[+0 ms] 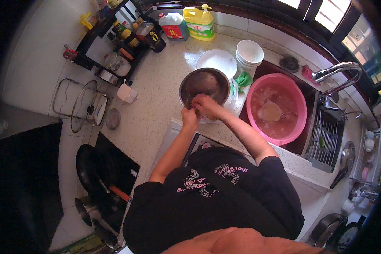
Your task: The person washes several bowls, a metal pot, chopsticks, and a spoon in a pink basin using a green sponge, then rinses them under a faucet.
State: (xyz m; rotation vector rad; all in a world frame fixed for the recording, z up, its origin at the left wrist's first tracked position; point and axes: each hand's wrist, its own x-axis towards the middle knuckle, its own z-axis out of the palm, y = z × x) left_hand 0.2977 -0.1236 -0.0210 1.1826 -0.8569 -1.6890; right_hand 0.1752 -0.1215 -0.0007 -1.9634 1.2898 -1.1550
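A round metal bowl point(204, 83) stands on the speckled countertop in front of me. Both hands meet at its near rim. My left hand point(189, 116) is at the rim's outer side, and my right hand point(206, 106) reaches just over the edge, its fingers bent close to the left ones. Whatever lies between the fingers is too small to tell. Clear plastic shows under and beside the hands. Behind the bowl lies a white plate point(217, 61), with stacked white bowls point(250, 52) to its right. A green cloth point(243, 80) is beside the metal bowl.
A pink basin point(300, 109) of cloudy water sits in the sink under a chrome faucet point(346, 68). Detergent jugs point(199, 25) stand at the back wall. A condiment rack point(92, 50), a glass lid point(82, 108) and a black wok point(90, 168) are on the left.
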